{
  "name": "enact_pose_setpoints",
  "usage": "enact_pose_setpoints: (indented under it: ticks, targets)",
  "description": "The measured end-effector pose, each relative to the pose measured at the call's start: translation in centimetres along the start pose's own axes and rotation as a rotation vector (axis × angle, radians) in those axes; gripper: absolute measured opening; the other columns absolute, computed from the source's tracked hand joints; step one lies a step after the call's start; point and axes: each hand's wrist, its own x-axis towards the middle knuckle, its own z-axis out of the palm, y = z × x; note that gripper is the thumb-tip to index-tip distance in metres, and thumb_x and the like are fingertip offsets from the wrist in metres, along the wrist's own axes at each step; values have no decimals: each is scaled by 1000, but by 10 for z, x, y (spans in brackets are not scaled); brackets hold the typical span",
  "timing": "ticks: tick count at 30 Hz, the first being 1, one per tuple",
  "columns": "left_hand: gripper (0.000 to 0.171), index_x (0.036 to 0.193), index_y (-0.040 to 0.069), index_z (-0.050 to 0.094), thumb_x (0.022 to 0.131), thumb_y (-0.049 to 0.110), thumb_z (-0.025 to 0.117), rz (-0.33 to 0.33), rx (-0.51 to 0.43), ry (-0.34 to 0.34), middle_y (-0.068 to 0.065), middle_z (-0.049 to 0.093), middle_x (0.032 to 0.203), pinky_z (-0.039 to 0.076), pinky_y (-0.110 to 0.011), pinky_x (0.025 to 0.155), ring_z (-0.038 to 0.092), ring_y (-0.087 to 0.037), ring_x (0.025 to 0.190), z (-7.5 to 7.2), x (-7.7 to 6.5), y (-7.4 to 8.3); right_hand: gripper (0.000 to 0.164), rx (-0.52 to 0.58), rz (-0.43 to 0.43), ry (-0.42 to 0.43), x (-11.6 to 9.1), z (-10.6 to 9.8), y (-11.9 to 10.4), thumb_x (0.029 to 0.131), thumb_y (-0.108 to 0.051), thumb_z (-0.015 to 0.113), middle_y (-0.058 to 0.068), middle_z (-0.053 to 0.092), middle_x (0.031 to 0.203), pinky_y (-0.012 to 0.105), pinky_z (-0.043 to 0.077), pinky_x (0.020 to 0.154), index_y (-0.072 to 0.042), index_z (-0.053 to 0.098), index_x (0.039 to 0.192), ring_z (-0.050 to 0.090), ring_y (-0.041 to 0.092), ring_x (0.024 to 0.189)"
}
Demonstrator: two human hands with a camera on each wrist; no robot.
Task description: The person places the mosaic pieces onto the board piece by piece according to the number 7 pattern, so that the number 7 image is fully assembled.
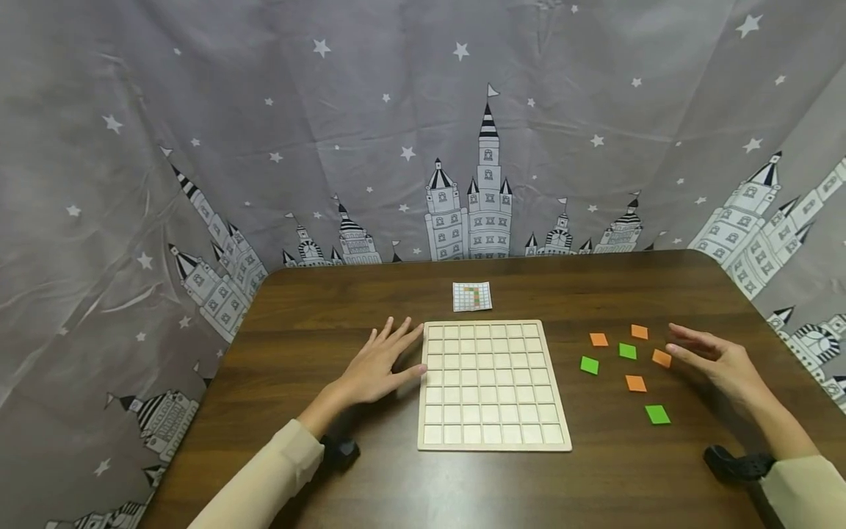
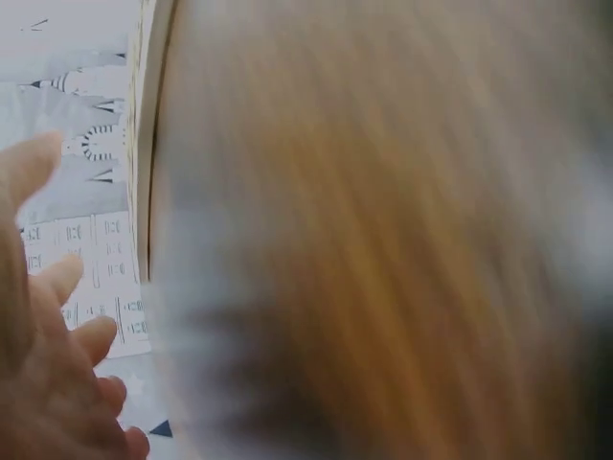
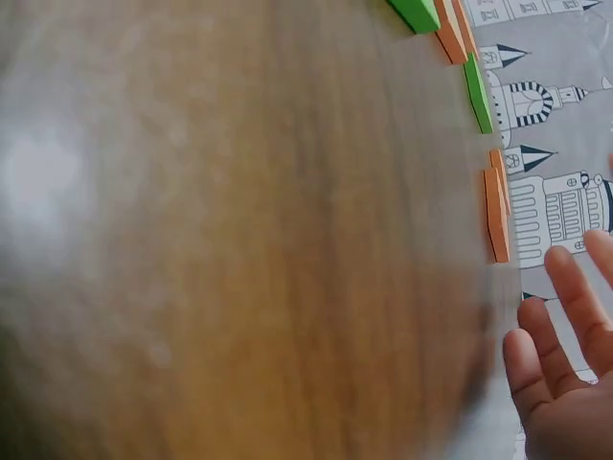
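Observation:
A pale wooden grid board (image 1: 494, 386) with square cells lies mid-table. My left hand (image 1: 380, 371) is at its left edge, fingers spread, the thumb and a fingertip at the rim. Right of the board are scattered square tiles, several orange and three green. My right hand (image 1: 723, 367) hovers beside an orange tile (image 1: 662, 358), thumb and fingers apart with nothing between them. In the right wrist view its fingers (image 3: 565, 297) are loosely extended near an orange tile (image 3: 495, 216). The left wrist view shows the left hand (image 2: 48, 355) and the board's side (image 2: 146, 144).
A small printed card (image 1: 472, 297) with a coloured grid pattern lies behind the board. Green tiles (image 1: 657, 415) and orange tiles (image 1: 636, 383) lie on the brown wooden table (image 1: 317, 294). A grey castle-print curtain (image 1: 370, 110) hangs behind the table. Each wrist wears a black device.

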Motion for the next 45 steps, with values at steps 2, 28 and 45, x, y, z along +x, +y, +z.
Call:
enact_pose_setpoints:
  ticks: [2, 28, 45]
  targets:
    - [77, 160, 21, 26, 98, 59, 50, 1, -4, -11, -12, 19, 164, 6, -65, 115, 5, -40, 150, 4, 1, -1, 54, 0, -16, -5, 1, 2, 3, 97, -26, 69, -36, 56, 112, 8, 41, 71, -1, 54, 142, 49, -19, 98]
    - [77, 160, 19, 26, 99, 60, 47, 32, 69, -19, -9, 20, 164, 7, -60, 118, 10, -38, 150, 19, -4, -2, 35, -229, -177, 84, 5, 14, 16, 85, -12, 80, 1, 62, 92, 16, 39, 60, 7, 71, 113, 46, 2, 72]
    - [75, 161, 20, 24, 100, 58, 46, 47, 109, -13, -8, 20, 164, 9, -58, 118, 11, -37, 150, 21, -5, -3, 19, -235, -252, 136, 7, 16, 19, 81, -1, 81, -4, 59, 78, 15, 38, 55, 6, 75, 97, 45, 1, 66]
